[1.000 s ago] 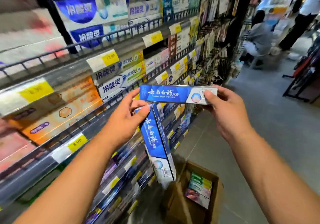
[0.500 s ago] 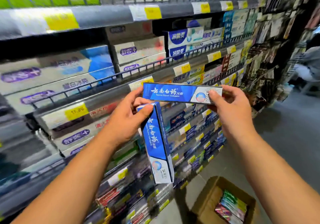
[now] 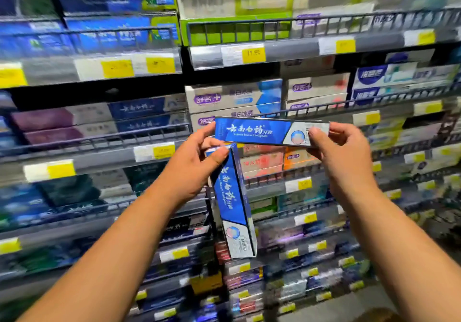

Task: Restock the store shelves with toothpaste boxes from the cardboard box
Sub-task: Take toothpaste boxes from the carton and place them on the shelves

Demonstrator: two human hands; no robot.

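Two blue and silver toothpaste boxes are held up in front of the shelves. One box (image 3: 259,132) lies level; my right hand (image 3: 346,157) pinches its silver right end, and fingertips of my left hand (image 3: 192,169) touch its left end. The second box (image 3: 234,202) hangs almost upright from my left hand, gripped at its top between thumb and fingers. Matching blue boxes (image 3: 139,108) sit on a shelf to the left. A brown corner of the cardboard box (image 3: 374,315) peeks in at the bottom right edge.
Wire-fronted shelves (image 3: 99,137) packed with toothpaste cartons fill the view, with yellow price tags (image 3: 253,53) along each edge. White and purple cartons (image 3: 234,98) stand right behind the level box. The picture is blurred at the sides.
The view has swung left and faces the shelves square on; the aisle and most of the cardboard box have left the frame. Both hands keep the same grip on the two boxes.
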